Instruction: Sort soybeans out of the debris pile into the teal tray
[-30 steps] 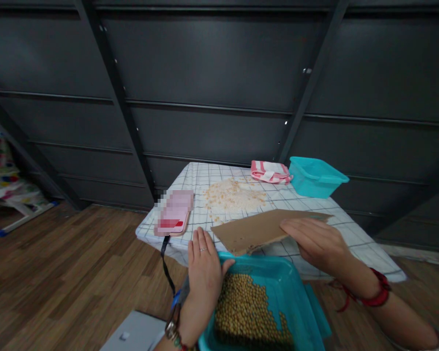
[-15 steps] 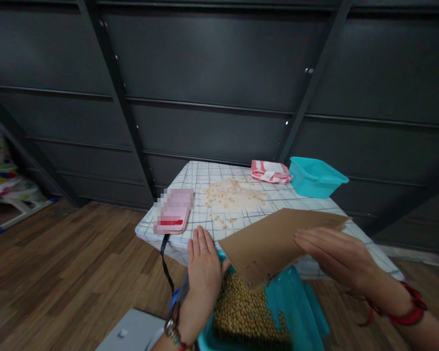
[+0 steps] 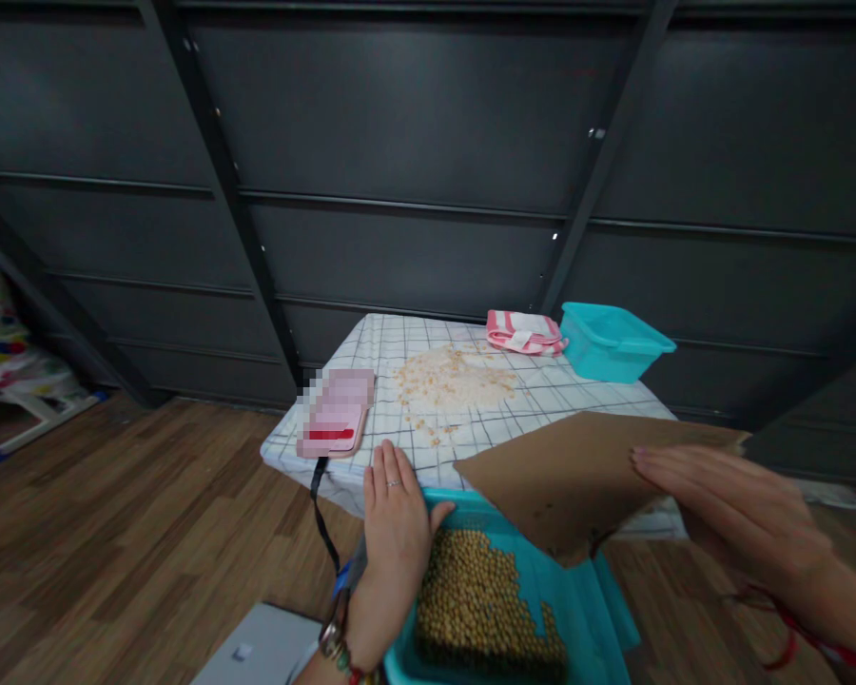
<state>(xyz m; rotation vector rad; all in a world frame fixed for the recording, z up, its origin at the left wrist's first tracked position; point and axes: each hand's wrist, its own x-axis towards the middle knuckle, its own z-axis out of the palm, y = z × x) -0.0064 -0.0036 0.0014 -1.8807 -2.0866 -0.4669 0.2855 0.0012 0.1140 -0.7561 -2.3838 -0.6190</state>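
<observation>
My left hand point(image 3: 398, 525) grips the near-left rim of a teal tub point(image 3: 592, 609) filled with tan beans point(image 3: 481, 599), held below the table's front edge. My right hand point(image 3: 728, 514) holds a brown cardboard sheet point(image 3: 577, 466), fingers laid flat on top and thumb hidden beneath. The sheet is tilted, its lower corner hanging over the tub. A patch of pale husks and grains point(image 3: 453, 381) lies on the checked tablecloth point(image 3: 399, 342).
A pink phone-like object point(image 3: 334, 414) with a black strap point(image 3: 322, 518) sits at the table's left front corner. A folded pink-and-white cloth point(image 3: 524, 331) and a second teal tub point(image 3: 610, 341) stand at the back right. Dark metal wall behind; wooden floor around.
My right hand has lifted the cardboard off the table and swung it right and toward me, tilting it over the tub. My left hand has stayed on the tub's rim.
</observation>
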